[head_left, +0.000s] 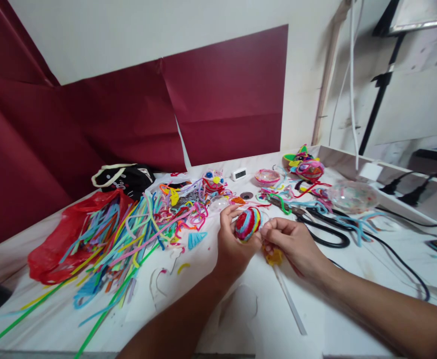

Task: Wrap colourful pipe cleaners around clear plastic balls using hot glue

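My left hand [230, 244] is closed around a ball striped with red, blue, yellow and pink pipe cleaner [248, 223]. At the ball's right edge, my right hand [291, 244] has thumb and fingers pinched together; what lies between them is too small to make out. Just under the right hand a yellow piece [274, 257] shows, partly covered by the fingers. From it a pale, narrow stick [291, 306] runs toward the table's front. Beyond the right hand lie scissors with black handles [330, 242], and a light blue fringed piece [197, 240] is left of the ball.
Many loose pipe cleaners [143, 239] spill from a red plastic bag [54, 254] on the left. Behind are a black bag [128, 180], a small white digital clock [238, 174] and decorated balls [310, 170]. At right are a clear plastic half-shell [353, 196] and black cables [401, 262].
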Action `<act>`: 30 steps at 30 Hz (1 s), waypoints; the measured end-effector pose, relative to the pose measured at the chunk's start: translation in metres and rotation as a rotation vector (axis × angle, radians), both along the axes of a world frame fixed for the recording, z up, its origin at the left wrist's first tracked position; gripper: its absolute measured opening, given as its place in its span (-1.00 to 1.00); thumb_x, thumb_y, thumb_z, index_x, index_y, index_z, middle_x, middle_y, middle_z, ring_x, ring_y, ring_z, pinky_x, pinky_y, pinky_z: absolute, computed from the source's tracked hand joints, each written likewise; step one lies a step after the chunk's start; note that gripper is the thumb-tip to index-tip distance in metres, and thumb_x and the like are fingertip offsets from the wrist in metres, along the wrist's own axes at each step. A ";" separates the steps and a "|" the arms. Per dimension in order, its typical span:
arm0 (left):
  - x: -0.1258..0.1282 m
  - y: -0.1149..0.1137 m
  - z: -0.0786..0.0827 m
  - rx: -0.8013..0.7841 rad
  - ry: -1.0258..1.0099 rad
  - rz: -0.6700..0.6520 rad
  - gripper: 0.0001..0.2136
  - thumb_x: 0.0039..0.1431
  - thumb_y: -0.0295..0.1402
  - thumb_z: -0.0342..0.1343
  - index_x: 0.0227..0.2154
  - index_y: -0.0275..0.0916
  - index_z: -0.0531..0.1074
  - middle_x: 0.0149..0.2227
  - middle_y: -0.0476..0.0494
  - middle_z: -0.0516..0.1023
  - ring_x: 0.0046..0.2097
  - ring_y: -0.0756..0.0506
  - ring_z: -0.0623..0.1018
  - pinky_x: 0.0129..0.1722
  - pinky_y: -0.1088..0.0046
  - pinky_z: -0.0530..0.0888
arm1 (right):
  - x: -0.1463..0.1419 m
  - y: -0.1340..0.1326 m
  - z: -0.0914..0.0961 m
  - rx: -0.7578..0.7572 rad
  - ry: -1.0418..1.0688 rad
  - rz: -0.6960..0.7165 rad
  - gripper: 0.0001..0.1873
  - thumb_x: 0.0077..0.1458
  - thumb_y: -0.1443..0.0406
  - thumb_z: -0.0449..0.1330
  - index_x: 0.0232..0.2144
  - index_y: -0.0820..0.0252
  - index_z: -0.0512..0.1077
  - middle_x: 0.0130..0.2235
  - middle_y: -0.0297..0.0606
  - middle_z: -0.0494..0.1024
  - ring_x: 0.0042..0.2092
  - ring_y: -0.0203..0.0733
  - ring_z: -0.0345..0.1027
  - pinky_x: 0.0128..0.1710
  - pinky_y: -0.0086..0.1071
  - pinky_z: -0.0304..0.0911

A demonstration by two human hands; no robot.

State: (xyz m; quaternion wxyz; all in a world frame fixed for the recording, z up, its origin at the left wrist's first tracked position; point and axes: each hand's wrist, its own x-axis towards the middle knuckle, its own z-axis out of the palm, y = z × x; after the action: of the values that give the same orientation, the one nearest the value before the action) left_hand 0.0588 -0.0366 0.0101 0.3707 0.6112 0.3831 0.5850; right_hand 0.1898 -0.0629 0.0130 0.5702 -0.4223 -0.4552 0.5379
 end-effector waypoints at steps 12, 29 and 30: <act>0.003 -0.005 0.003 -0.028 -0.035 0.019 -0.42 -0.23 -0.42 0.25 -0.08 -0.19 0.18 -0.07 -0.19 0.36 -0.05 -0.14 0.50 -0.10 0.34 0.47 | -0.001 0.000 -0.006 0.015 0.013 -0.013 -0.87 -0.12 0.29 0.25 -0.60 0.20 0.39 -0.65 -0.41 0.38 -0.59 -0.35 0.17 -0.53 -0.40 0.05; -0.001 -0.005 0.003 0.067 -0.022 0.001 -0.40 -0.23 -0.52 0.23 -0.04 -0.18 0.18 -0.02 -0.20 0.40 0.01 -0.15 0.49 -0.02 0.32 0.46 | -0.004 -0.003 0.004 -0.023 0.149 0.085 -0.90 -0.16 0.33 0.26 -0.61 0.20 0.40 -0.65 -0.41 0.40 -0.62 -0.40 0.15 -0.58 -0.45 0.00; 0.000 -0.006 0.004 0.063 -0.026 -0.007 -0.40 -0.23 -0.52 0.23 -0.04 -0.18 0.18 -0.03 -0.20 0.41 -0.01 -0.15 0.50 -0.02 0.33 0.46 | -0.004 -0.003 0.003 -0.023 0.154 0.087 -0.90 -0.16 0.33 0.26 -0.61 0.20 0.40 -0.65 -0.41 0.41 -0.62 -0.40 0.15 -0.58 -0.46 0.00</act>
State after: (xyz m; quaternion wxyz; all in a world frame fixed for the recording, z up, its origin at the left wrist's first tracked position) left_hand 0.0584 -0.0423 0.0138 0.3583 0.6161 0.3577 0.6035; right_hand 0.1858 -0.0659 0.0163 0.5749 -0.3659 -0.4216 0.5982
